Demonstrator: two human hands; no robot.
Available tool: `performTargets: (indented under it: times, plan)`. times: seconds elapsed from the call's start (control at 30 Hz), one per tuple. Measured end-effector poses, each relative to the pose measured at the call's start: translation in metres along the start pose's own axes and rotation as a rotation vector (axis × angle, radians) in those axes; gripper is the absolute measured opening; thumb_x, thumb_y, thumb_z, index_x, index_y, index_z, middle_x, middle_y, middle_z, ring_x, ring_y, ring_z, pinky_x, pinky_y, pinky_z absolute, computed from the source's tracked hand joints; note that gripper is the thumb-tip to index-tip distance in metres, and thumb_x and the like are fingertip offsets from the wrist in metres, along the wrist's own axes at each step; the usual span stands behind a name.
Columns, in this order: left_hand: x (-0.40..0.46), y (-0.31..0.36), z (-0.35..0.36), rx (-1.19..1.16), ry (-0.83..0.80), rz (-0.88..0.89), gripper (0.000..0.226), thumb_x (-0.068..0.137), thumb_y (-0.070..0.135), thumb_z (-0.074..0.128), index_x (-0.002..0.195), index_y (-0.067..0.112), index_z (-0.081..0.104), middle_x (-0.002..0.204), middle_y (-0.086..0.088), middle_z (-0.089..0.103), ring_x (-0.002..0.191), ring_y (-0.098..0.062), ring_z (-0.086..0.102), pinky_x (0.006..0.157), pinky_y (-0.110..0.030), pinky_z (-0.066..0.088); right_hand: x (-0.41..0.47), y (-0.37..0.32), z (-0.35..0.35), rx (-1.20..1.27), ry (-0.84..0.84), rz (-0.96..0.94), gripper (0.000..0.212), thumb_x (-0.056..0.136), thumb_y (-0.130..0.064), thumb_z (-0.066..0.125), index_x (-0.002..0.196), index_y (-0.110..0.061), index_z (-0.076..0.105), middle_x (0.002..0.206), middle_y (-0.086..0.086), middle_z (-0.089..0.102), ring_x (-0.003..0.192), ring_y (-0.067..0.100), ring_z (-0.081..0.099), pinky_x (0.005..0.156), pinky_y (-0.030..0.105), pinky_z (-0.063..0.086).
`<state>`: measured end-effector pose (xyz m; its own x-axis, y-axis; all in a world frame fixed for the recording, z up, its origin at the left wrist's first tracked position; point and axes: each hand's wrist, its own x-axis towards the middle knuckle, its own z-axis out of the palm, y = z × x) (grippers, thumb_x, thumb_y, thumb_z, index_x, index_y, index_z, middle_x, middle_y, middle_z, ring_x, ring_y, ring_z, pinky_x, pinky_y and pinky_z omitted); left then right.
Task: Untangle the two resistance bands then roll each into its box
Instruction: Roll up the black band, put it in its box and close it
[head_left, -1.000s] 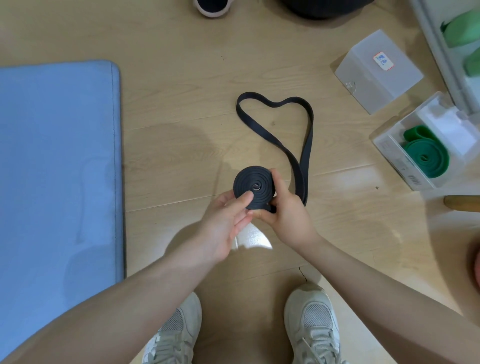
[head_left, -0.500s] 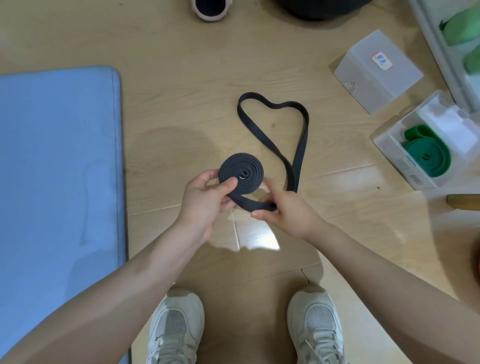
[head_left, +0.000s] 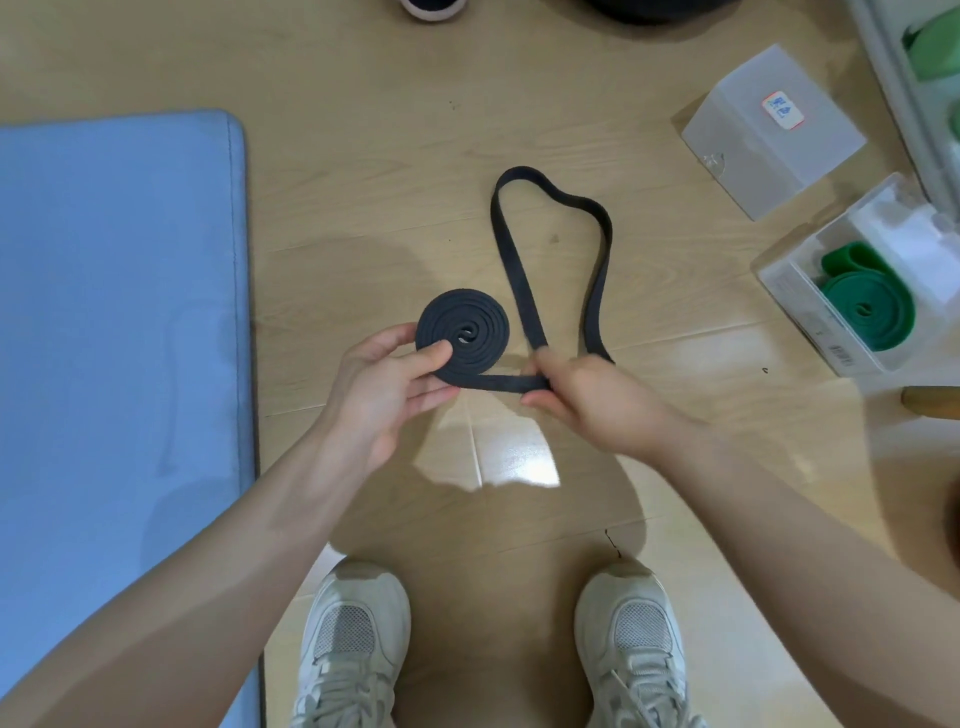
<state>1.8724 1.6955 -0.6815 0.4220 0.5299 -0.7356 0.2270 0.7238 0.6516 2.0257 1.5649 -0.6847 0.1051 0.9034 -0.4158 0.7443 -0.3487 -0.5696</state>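
At the right edge of the wooden floor (head_left: 363, 171) an open clear box (head_left: 795, 306) holds the green band (head_left: 870, 312), wound into a flat coil with its round face up and a short loose end curling off toward the upper left; some white packing sits in the far part of the same box. Just beyond it stands a second box (head_left: 774, 130), frosted white with a small red-edged label on top; it looks closed, and what is inside cannot be told. The black band (head_left: 519, 280) is in the middle of the floor view, in front of the person's shoes (head_left: 358, 639). Part of it is wound into a flat spiral (head_left: 462, 332) with its face turned up toward the camera, and the left hand (head_left: 387, 389) pinches that spiral at its near edge, thumb on top and fingers underneath. From the bottom of the spiral a short straight length runs to the right into the right hand (head_left: 592, 395), which is closed around it between thumb and fingers; that hand is blurred. The rest of the black band lies as a long narrow loop whose long axis points away from the person, its rounded far end toward the top of the view. A blue mat (head_left: 114, 338) covers the floor to the left.
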Motion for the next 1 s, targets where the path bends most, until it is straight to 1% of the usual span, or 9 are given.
performTargets:
  times: [0.1,0.2,0.33,0.5,0.63,0.73,0.8,0.9,1.0]
  plan:
    - [-0.003,0.005,0.003,0.112,-0.111,-0.022,0.041,0.078,0.003,0.066,0.118,0.008,0.056,0.097,-0.013,0.071,0.080,-0.026,0.071,0.071,-0.033,0.058,0.008,0.008,-0.029,0.057,0.011,0.010,0.084,0.085,-0.029,0.063,0.147,-0.020,0.007,0.077,0.004,0.062,0.067,0.017,0.056,0.070,0.030,0.046]
    - [0.002,0.020,0.004,0.260,-0.182,-0.014,0.042,0.079,0.005,0.066,0.120,0.010,0.058,0.090,-0.007,0.073,0.072,-0.020,0.071,0.060,-0.025,0.055,0.016,0.008,-0.042,0.074,-0.037,-0.012,0.110,0.081,-0.024,0.070,0.143,-0.034,-0.020,0.074,0.010,0.061,0.061,0.014,0.053,0.066,0.024,0.044]
    - [0.006,0.037,0.003,0.562,-0.307,-0.022,0.031,0.081,0.005,0.065,0.109,0.017,0.064,0.073,0.002,0.073,0.061,-0.010,0.068,0.050,-0.016,0.048,0.020,0.007,-0.036,0.220,-0.160,-0.034,0.114,0.076,-0.018,0.076,0.136,-0.055,-0.014,0.090,0.010,0.066,0.081,0.015,0.062,0.082,0.025,0.048]
    - [0.012,0.047,0.004,0.806,-0.457,-0.108,0.024,0.081,0.004,0.065,0.097,0.022,0.067,0.066,0.001,0.071,0.056,-0.009,0.064,0.047,-0.015,0.044,0.016,0.002,-0.015,0.263,-0.212,-0.057,0.114,0.070,-0.018,0.080,0.135,-0.051,-0.007,0.110,-0.001,0.063,0.082,0.006,0.056,0.078,0.002,0.037]
    - [0.018,0.054,0.009,0.912,-0.488,-0.109,0.023,0.081,0.004,0.066,0.090,0.025,0.067,0.063,0.005,0.070,0.055,-0.007,0.062,0.049,-0.016,0.045,0.012,0.001,-0.003,0.363,-0.110,-0.090,0.101,0.066,-0.017,0.082,0.142,-0.038,0.019,0.114,-0.001,0.063,0.096,0.010,0.060,0.089,0.022,0.047]
    - [0.019,0.048,0.012,0.841,-0.422,-0.045,0.021,0.081,0.006,0.066,0.091,0.025,0.065,0.069,0.004,0.071,0.061,-0.008,0.064,0.055,-0.016,0.049,0.008,0.003,-0.001,0.396,-0.003,-0.063,0.094,0.065,-0.020,0.083,0.138,-0.036,0.026,0.110,-0.006,0.064,0.092,0.012,0.064,0.086,0.040,0.051]
    - [0.020,0.036,0.015,0.623,-0.328,-0.016,0.016,0.082,0.012,0.066,0.094,0.021,0.065,0.088,-0.003,0.072,0.081,-0.017,0.067,0.074,-0.024,0.053,0.007,0.005,-0.001,0.445,0.106,-0.036,0.093,0.065,-0.023,0.084,0.137,-0.035,0.027,0.114,-0.011,0.061,0.092,0.012,0.065,0.083,0.042,0.054]
    - [0.013,0.008,0.025,0.107,-0.208,-0.089,0.026,0.079,0.024,0.064,0.102,0.015,0.061,0.103,-0.008,0.069,0.096,-0.022,0.065,0.095,-0.038,0.048,0.007,0.003,0.002,0.605,0.317,0.039,0.089,0.066,-0.021,0.083,0.138,-0.027,0.030,0.109,-0.022,0.058,0.091,0.004,0.065,0.078,0.025,0.055]
    - [-0.001,-0.024,0.035,-0.025,-0.168,-0.146,0.035,0.078,0.029,0.063,0.109,0.015,0.057,0.105,-0.006,0.069,0.100,-0.017,0.064,0.099,-0.036,0.045,0.004,-0.007,0.015,0.695,0.524,0.116,0.083,0.069,-0.020,0.081,0.129,-0.043,0.028,0.101,-0.039,0.056,0.089,-0.007,0.062,0.077,0.017,0.052]
